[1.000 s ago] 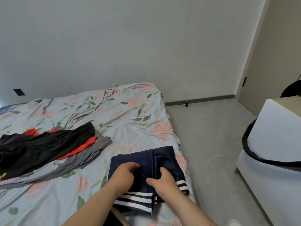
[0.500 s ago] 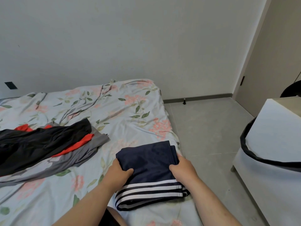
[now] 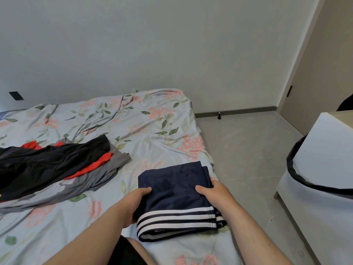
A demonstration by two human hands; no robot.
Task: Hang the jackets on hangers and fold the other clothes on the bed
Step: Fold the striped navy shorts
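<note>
The folded navy garment (image 3: 177, 196) lies on the near right part of the bed (image 3: 152, 127), close to the mattress edge. Its white-striped hem runs left to right along the near side. It sits squarely between the two hands, so neither hand is nearer to it. The left hand (image 3: 133, 203) grips the left edge and the right hand (image 3: 214, 194) grips the right edge, each with a thumb laid on top of the cloth. The fingers seem to be tucked beneath the fold, though from here they are hidden. The bundle looks a little longer from near to far than across, but the wide lens makes that hard to judge. Held like this, I would guess it is about to be lifted or slid aside as one flat packet.

To the left, well apart from it, an unfolded heap of black, red and grey clothes (image 3: 57, 165) sprawls over the floral sheet. On the right, across the strip of floor, stands a white unit (image 3: 324, 155) with a black band around it. I cannot tell whether it is a container or whether it holds anything. No hangers are in sight.
</note>
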